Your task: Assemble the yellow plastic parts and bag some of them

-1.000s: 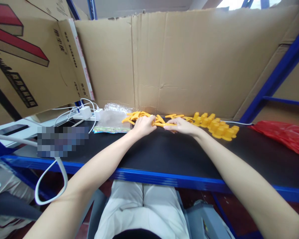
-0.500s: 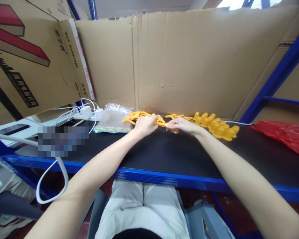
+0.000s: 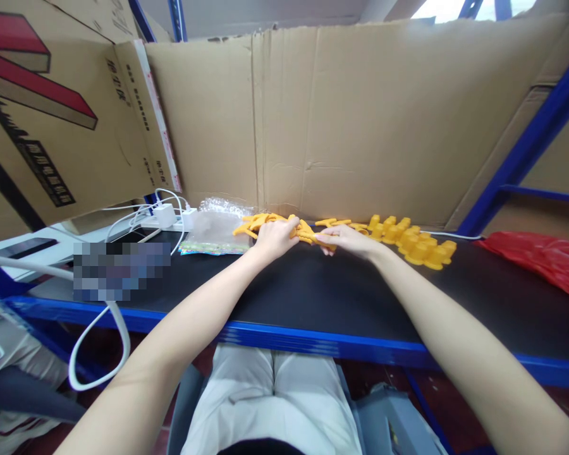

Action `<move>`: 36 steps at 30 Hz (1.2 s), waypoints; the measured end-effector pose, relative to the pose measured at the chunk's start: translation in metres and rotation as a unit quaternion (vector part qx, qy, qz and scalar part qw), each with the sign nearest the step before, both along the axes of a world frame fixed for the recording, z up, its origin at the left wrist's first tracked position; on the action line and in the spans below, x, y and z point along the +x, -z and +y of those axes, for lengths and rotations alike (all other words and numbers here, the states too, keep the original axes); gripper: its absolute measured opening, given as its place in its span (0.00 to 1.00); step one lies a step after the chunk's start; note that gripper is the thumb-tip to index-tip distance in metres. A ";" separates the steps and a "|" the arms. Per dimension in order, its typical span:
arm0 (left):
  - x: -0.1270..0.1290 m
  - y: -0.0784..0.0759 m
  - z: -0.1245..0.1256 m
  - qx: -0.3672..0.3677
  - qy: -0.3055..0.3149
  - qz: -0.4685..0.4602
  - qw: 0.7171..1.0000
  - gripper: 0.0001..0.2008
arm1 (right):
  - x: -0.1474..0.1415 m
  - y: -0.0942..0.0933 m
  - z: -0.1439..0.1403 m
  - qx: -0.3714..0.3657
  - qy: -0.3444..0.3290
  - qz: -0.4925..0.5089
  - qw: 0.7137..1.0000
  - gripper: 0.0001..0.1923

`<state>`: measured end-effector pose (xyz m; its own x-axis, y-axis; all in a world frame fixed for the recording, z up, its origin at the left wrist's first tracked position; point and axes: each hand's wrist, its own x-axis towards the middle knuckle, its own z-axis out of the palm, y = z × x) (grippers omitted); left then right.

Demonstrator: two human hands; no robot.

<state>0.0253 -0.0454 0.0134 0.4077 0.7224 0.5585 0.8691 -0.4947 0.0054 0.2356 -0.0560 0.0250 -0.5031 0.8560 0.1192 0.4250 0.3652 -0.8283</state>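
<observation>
One tall brown cardboard sheet (image 3: pixel 384 114) stands behind the long black bench (image 3: pixel 341 297) with blue metal edge. On this bench, at right, lies a crumpled red plastic bag (image 3: pixel 540 259), and at left lie flat clear plastic packets (image 3: pixel 211 229). Yellow cup-shaped plastic pieces (image 3: pixel 420 245) stand grouped beyond the right hand (image 3: pixel 345 239). The left hand (image 3: pixel 275 240) is beside a pile of yellow branched plastic pieces (image 3: pixel 260 220). Its fingers are closed around a slim yellow plastic part (image 3: pixel 307 232), located between both hands; the right fingers pinch its right end, whose exact shape I cannot tell.
</observation>
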 end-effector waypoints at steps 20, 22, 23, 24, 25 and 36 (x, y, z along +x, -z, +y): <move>0.015 0.011 0.076 -0.073 0.118 0.075 0.988 0.23 | 0.050 0.011 0.041 0.289 0.395 0.153 0.859 0.31; 0.019 0.018 0.083 -0.099 0.107 0.111 0.983 0.23 | 0.053 0.017 0.043 0.296 0.421 0.096 0.852 0.29; 0.020 0.020 0.085 -0.117 0.100 0.133 0.979 0.23 | 0.053 0.019 0.043 0.297 0.431 0.071 0.849 0.29; 0.021 0.021 0.086 -0.128 0.092 0.148 0.976 0.23 | 0.052 0.020 0.042 0.295 0.439 0.048 0.847 0.29; 0.022 0.022 0.087 -0.136 0.086 0.158 0.974 0.22 | 0.051 0.021 0.042 0.291 0.445 0.028 0.846 0.28; 0.014 0.014 0.063 -0.111 0.082 0.143 0.980 0.16 | 0.024 0.022 0.058 0.294 0.421 -0.242 0.823 0.25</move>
